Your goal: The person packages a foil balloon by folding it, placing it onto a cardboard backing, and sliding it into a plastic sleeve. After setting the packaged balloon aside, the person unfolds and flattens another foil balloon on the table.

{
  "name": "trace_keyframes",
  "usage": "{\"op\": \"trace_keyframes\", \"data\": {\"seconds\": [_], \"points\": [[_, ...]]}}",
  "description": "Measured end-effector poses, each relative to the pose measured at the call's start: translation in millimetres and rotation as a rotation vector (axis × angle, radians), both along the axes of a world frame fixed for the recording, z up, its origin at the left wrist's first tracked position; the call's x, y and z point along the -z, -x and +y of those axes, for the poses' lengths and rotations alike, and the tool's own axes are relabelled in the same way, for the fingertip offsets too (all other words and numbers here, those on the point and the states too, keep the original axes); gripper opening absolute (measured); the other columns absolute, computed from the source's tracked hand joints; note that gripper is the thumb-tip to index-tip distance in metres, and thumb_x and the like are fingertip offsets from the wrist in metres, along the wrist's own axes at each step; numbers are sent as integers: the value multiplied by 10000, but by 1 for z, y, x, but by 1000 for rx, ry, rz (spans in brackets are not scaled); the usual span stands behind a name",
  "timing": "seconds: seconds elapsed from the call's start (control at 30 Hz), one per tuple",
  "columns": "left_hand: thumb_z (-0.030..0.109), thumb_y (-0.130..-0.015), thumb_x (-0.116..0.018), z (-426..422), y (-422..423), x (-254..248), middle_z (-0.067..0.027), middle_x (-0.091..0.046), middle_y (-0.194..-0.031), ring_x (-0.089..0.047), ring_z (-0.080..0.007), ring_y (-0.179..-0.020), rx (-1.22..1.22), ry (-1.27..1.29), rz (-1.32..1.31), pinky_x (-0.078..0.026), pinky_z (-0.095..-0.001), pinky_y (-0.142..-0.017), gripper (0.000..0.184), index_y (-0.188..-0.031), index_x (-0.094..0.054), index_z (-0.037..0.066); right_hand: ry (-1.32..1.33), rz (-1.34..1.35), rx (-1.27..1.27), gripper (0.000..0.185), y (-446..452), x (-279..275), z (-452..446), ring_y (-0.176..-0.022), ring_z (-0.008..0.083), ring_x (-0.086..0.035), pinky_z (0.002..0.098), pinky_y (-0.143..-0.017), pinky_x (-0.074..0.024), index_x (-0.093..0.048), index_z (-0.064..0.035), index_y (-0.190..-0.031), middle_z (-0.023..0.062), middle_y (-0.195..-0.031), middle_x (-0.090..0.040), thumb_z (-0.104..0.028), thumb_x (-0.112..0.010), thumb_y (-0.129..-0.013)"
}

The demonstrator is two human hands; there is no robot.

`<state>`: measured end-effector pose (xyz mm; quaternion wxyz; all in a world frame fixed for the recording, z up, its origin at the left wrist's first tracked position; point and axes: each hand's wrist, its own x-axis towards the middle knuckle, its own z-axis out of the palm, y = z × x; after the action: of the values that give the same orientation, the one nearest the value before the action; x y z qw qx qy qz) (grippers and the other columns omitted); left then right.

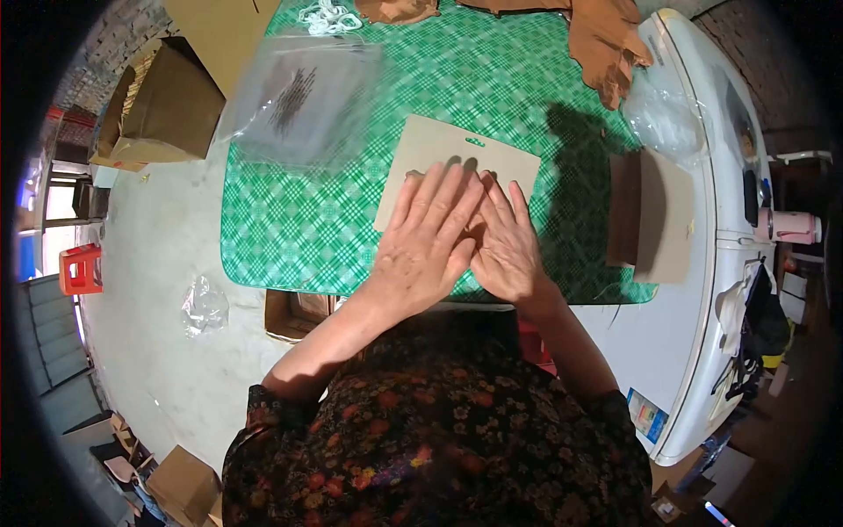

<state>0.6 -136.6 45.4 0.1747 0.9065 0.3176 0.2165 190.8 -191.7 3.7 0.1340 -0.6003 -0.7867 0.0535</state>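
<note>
Both hands are over a flat beige card (pixel 430 140) on the green checked tablecloth (pixel 290 220). The card has a small slot near its far edge, where green shows through. My left hand (pixel 421 237) lies palm down with its fingers stretched out over the card's near part. Beside it, my right hand (pixel 507 241) is also spread, its fingers pointing away from me and its inner side touching the left hand. The two hands overlap a little at the thumbs and hide the near part of the card. Neither holds anything.
Clear plastic bags (pixel 307 101) lie at the table's left, white string (pixel 329 16) behind them. Brown material (pixel 606 44) is at the far right, near more clear plastic (pixel 663 114). A cardboard piece (pixel 663 215) stands by the white fridge (pixel 702 351). A cardboard box (pixel 171 105) is left.
</note>
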Motion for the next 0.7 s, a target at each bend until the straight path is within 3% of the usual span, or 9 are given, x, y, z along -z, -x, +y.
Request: {"op": "trace_keyframes", "data": {"seconds": [0.1,0.37,0.47,0.5,0.7], "points": [[380,-1081,-499,10,-10,27,-181,-272,-1723,-221,-365,-1607,68,29,37,-176,-520,-1301,680,-1657,-318,67,-2,-42,5,667,2,-4,1,-1596,327,-226,547,-1307,-79,-409,-80,-1602,130,-1686,-332,-395,-530,-1027],[530,-1090,-441,11,-14,40,-179,-272,-1721,-237,-354,-1601,41,-16,104,-190,-513,-1301,767,-1668,-270,56,-29,6,-26,673,-5,-3,1,-1567,348,-291,546,-1302,-111,-411,3,-1573,179,-1632,-406,-330,-560,-1008],[543,-1088,-432,11,-15,36,-192,-254,-1723,-217,-362,-1604,34,-26,151,-181,-512,-1304,767,-1663,-284,57,-57,-127,58,627,-25,-7,16,-1552,359,-320,533,-1293,-163,-463,36,-1510,200,-1577,-465,-245,-610,-970],[545,-1087,-430,10,-15,36,-196,-252,-1722,-211,-364,-1606,31,-31,174,-178,-512,-1305,765,-1660,-289,59,-162,-65,96,554,-27,-19,24,-1491,362,-393,521,-1251,-251,-528,58,-1416,200,-1499,-526,-175,-649,-929],[550,-1068,-468,10,-18,33,-207,-263,-1713,-201,-365,-1608,25,-33,250,-174,-507,-1306,769,-1646,-321,64,-262,-35,145,506,-41,-14,59,-1327,353,-493,506,-1136,-355,-584,42,-1328,175,-1383,-579,-211,-705,-907]]}}
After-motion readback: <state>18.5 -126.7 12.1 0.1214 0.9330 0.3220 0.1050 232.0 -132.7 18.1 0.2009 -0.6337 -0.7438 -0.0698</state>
